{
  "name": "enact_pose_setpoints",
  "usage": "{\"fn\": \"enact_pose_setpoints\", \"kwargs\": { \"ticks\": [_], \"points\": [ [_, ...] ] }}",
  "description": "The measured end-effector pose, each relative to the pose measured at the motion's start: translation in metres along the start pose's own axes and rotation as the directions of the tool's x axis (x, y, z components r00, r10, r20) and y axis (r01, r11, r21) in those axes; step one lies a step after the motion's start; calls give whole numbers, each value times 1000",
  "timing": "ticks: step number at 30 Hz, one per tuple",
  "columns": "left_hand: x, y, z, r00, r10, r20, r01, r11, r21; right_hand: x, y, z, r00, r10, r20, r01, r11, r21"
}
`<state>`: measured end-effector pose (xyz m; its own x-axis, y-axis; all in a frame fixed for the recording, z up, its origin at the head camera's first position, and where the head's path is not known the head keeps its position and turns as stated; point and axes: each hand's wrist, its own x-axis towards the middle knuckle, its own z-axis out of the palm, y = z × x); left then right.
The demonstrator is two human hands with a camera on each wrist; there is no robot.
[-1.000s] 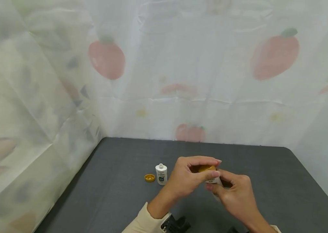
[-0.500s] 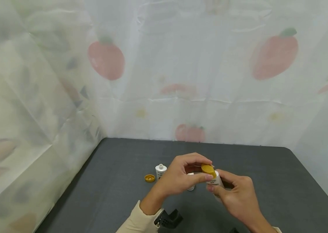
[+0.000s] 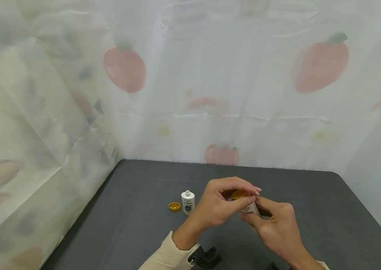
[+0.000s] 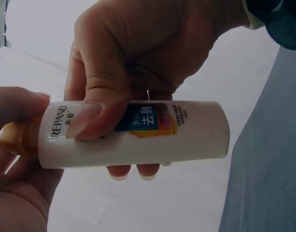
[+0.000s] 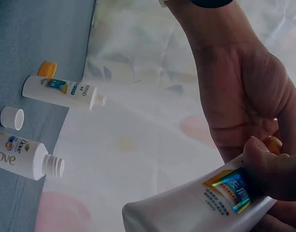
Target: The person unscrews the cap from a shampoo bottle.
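Note:
My right hand (image 3: pixel 278 221) grips a white shampoo bottle (image 4: pixel 201 130) around its body, thumb across the blue label. My left hand (image 3: pixel 219 206) pinches the bottle's golden-yellow cap (image 3: pixel 239 194) between thumb and fingers. In the left wrist view the cap sits at the neck end of the bottle, partly covered by fingers. The bottle is held tilted above the table, its top toward my left hand. In the right wrist view its label (image 5: pixel 232 191) shows beside my right thumb, and only a bit of the cap shows.
An uncapped white bottle (image 3: pixel 188 203) stands on the dark grey table (image 3: pixel 136 225), with a golden cap (image 3: pixel 174 206) beside it. The right wrist view also shows an uncapped Dove bottle (image 5: pixel 22 154) and a white cap (image 5: pixel 12 118). A fruit-print curtain (image 3: pixel 261 142) borders the table.
My left hand swung left with its hold on the cap, then came back right, covering the item that showed behind it half a second ago. My right hand and the bottle stay nearly still.

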<state>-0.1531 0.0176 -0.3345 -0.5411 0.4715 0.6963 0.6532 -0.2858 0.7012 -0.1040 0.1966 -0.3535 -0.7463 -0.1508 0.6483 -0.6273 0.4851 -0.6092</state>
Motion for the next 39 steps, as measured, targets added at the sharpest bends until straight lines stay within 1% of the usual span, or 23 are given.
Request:
{"fn": "enact_pose_setpoints", "kwargs": {
  "ticks": [3,5,6,8,9,11,13,15,18,21,23,26,29,31,33,36,37,39],
  "points": [
    [0,-1,-1,1000,-4,0,4,999,-48,2,-1,-3,1000,4,4,-4,1000,-3],
    [-2,-2,-3,999,-27,21,29,996,-83,4,-1,-5,1000,15,6,-15,1000,6],
    [-3,-2,-5,999,-43,29,45,995,-88,5,-1,-6,1000,24,8,-24,1000,10],
    [-5,-2,-8,996,-79,35,81,995,-56,6,1,-6,999,40,3,-40,999,12],
    [-6,-3,-9,996,-88,33,89,996,-21,6,1,-6,999,48,-1,-48,999,12],
    [-7,-4,-9,995,-98,11,97,993,63,7,1,-6,998,61,-7,-61,998,7],
    [-7,-6,-9,996,-87,-13,88,988,126,6,2,-4,999,46,-20,-46,999,-2],
    [-6,-6,-7,997,-67,-28,70,988,139,5,2,-1,1000,25,-17,-25,1000,3],
    [-5,-6,-4,998,-36,-43,41,993,112,2,2,4,1000,-23,-12,24,1000,15],
    [-3,-5,-1,999,0,-45,4,997,81,1,1,8,999,-34,-18,35,999,18],
    [-3,-4,0,999,12,-51,-9,998,66,1,1,8,999,-25,-21,26,1000,18],
    [-5,-2,-2,999,-8,-51,10,999,39,2,0,6,1000,7,-13,-7,1000,23],
    [-10,-1,-7,999,-42,-12,43,999,27,3,-1,3,999,50,2,-51,998,23],
    [-12,0,-10,999,-49,23,48,998,47,3,-3,1,996,85,9,-85,996,24],
    [-13,0,-12,998,-54,39,51,995,87,3,-3,0,994,111,11,-111,994,14],
    [-12,0,-12,998,-55,20,52,990,132,1,-3,1,991,130,14,-130,991,3],
    [-11,0,-12,999,-48,12,46,990,137,0,-3,1,992,129,15,-129,992,-1],
    [-8,-1,-10,1000,0,11,-2,988,152,-1,-3,2,994,106,14,-106,994,-12]
  ]
}}
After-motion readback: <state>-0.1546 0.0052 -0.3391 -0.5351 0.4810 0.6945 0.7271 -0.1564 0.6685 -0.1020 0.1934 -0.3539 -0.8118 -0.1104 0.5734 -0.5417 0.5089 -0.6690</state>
